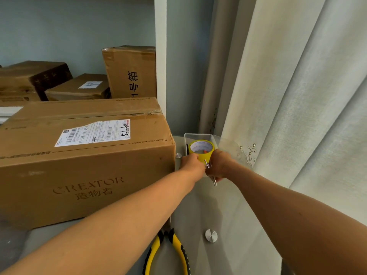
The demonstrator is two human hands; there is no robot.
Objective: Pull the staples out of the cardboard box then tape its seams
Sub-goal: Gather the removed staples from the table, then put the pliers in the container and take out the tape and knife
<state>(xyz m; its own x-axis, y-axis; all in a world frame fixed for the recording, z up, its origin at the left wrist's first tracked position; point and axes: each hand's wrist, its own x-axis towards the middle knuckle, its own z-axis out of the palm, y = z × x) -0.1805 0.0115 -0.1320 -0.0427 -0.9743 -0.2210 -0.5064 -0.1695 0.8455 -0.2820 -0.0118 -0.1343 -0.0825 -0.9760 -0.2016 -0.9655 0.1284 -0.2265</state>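
Grey worktop (228, 205) by curtain (297, 96): left hand (191, 161) and right hand (219, 164) both grip yellow tape roll (201, 150) beside cardboard box (85, 165); right fingers also hold a metal tool (214, 180); pliers (168, 253) lie nearer.

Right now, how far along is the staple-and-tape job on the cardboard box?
Stapling looks finished with, as far as can be judged: the yellow-handled pliers lie set down on the table, untouched. In hand: both the left hand and right hand hold the yellow tape roll over the clear bin; the right hand also holds a thin metal tool. Left: no fresh yellow tape shows on the cardboard box, so its seams remain.
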